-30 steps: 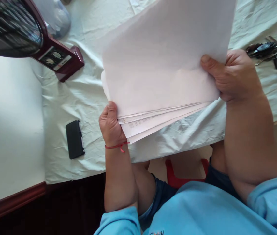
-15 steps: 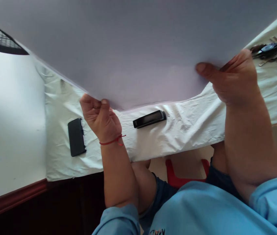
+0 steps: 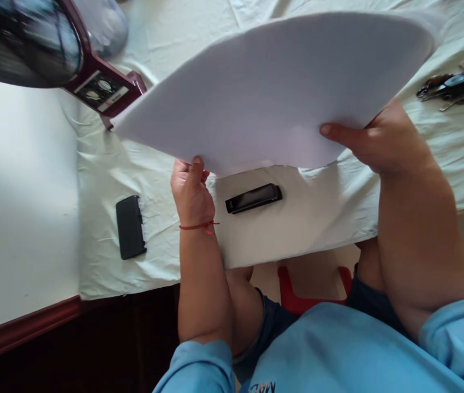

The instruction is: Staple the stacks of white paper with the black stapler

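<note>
A large white sheet of paper point(image 3: 265, 93), perhaps more than one, is held up over the cloth, its far edge bowed. My left hand point(image 3: 193, 191), with a red string at the wrist, pinches its near left edge between thumb and fingers. At the near right edge my right hand point(image 3: 383, 139) grips it, thumb on top and the fingers hidden beneath. Just below the paper's near edge lies a black stapler point(image 3: 254, 198) on the tablecloth.
A white cloth point(image 3: 162, 262) covers the table. To the left lies a black phone-like case point(image 3: 130, 227). A fan point(image 3: 27, 43) with a dark red base point(image 3: 103, 90) stands at the upper left, a plastic bag point(image 3: 107, 27) behind it. Keys point(image 3: 457, 90) lie far right. Below is a red stool point(image 3: 309, 300).
The paper has been lowered and tilted away, so its far edge and the fan's base now show. My left hand has shifted right, while my right hand has moved slightly left and down.
</note>
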